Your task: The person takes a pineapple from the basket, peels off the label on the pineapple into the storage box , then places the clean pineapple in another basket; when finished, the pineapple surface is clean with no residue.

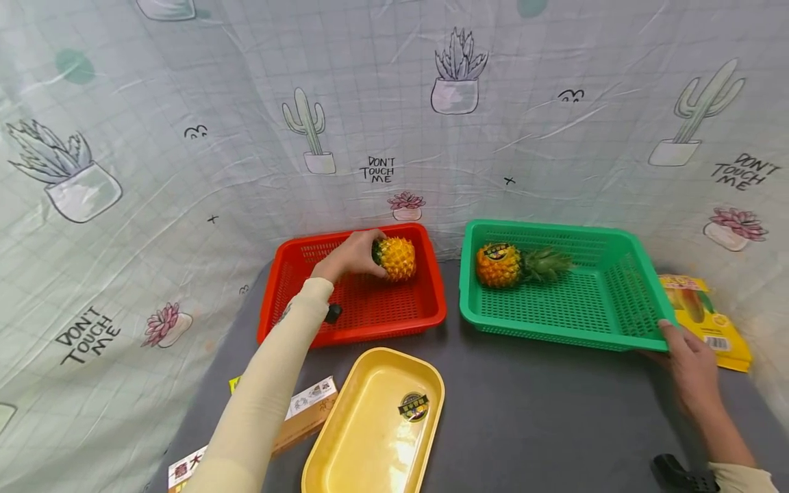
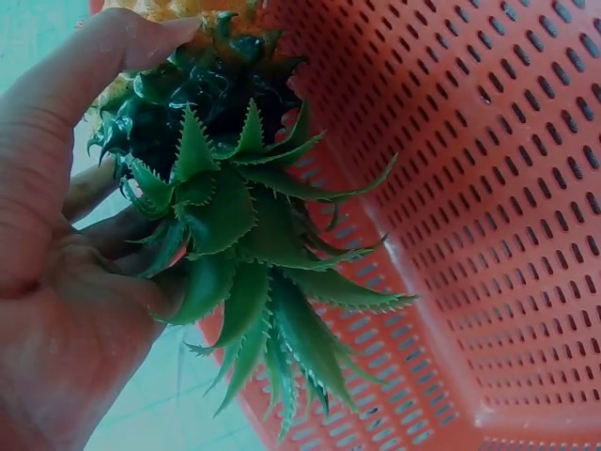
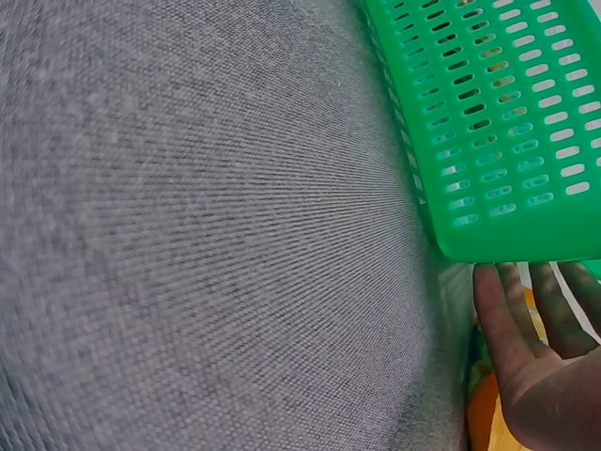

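My left hand (image 1: 356, 256) reaches into the red basket (image 1: 370, 333) and grips a yellow-orange pineapple (image 1: 397, 259). In the left wrist view, thumb and fingers wrap the pineapple (image 2: 216, 113) near its base of spiky green leaves, and the leaves hang past the palm. At the near right corner of the green basket (image 1: 573, 342), my right hand (image 1: 693, 363) holds the rim, thumb on top and fingers beneath. A second pineapple (image 1: 498, 266) with a dark label lies on its side in that basket, leaves toward the right.
A yellow tray (image 1: 364, 465) with a round dark sticker stands at the front. Cardboard boxes (image 1: 305, 418) lie left of it, partly behind my left sleeve. A yellow packet (image 1: 724, 335) is right of the green basket. Behind the baskets hangs a printed sheet (image 1: 524, 150).
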`<action>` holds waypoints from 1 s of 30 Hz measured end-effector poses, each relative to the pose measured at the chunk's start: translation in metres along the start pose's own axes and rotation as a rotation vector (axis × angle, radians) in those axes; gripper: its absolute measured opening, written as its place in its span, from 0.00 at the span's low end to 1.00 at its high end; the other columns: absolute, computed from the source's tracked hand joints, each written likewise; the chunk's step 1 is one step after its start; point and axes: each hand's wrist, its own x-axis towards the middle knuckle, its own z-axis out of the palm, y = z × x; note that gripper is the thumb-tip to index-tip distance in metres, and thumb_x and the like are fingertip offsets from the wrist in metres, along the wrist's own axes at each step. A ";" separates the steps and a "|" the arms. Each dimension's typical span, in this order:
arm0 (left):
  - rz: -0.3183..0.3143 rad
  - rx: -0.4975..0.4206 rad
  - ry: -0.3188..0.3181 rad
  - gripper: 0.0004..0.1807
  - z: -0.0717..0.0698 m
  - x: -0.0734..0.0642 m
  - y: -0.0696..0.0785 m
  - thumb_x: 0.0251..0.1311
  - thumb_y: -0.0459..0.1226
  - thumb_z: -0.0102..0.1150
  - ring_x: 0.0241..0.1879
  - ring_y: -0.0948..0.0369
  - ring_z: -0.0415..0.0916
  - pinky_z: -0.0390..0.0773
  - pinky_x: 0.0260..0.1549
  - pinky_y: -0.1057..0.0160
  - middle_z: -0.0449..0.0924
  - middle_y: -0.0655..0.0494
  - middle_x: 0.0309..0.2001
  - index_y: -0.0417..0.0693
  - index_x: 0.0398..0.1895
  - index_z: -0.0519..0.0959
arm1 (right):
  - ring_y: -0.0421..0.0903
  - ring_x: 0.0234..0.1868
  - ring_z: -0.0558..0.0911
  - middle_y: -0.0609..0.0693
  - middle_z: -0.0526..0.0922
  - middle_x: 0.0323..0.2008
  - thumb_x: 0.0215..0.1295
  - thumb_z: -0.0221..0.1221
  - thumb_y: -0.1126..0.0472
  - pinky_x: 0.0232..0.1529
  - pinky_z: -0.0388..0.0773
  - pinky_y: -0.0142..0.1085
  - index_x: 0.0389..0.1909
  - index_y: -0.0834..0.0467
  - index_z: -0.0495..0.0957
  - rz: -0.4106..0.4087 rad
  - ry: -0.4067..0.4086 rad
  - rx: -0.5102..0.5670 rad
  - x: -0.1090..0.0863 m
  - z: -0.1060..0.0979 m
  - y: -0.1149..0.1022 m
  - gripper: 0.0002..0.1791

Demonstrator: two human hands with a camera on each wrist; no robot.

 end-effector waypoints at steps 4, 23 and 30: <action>-0.011 0.022 -0.014 0.44 0.003 -0.002 -0.006 0.48 0.40 0.84 0.56 0.50 0.76 0.75 0.60 0.50 0.78 0.44 0.59 0.37 0.68 0.73 | 0.36 0.39 0.89 0.42 0.90 0.44 0.85 0.50 0.65 0.38 0.83 0.29 0.48 0.49 0.90 -0.007 0.002 0.007 0.001 0.003 0.002 0.18; -0.013 0.027 0.000 0.47 0.014 -0.005 -0.010 0.49 0.43 0.86 0.60 0.48 0.74 0.72 0.65 0.49 0.76 0.44 0.61 0.41 0.69 0.69 | 0.35 0.38 0.89 0.39 0.89 0.43 0.84 0.52 0.63 0.37 0.83 0.28 0.46 0.47 0.91 0.022 0.057 -0.026 0.000 0.003 -0.002 0.17; -0.013 0.028 0.007 0.47 0.015 -0.006 -0.015 0.49 0.45 0.86 0.59 0.48 0.74 0.72 0.65 0.49 0.76 0.45 0.61 0.43 0.69 0.69 | 0.35 0.38 0.89 0.39 0.89 0.43 0.84 0.52 0.63 0.37 0.83 0.28 0.46 0.47 0.90 0.022 0.056 -0.015 0.000 0.003 0.000 0.17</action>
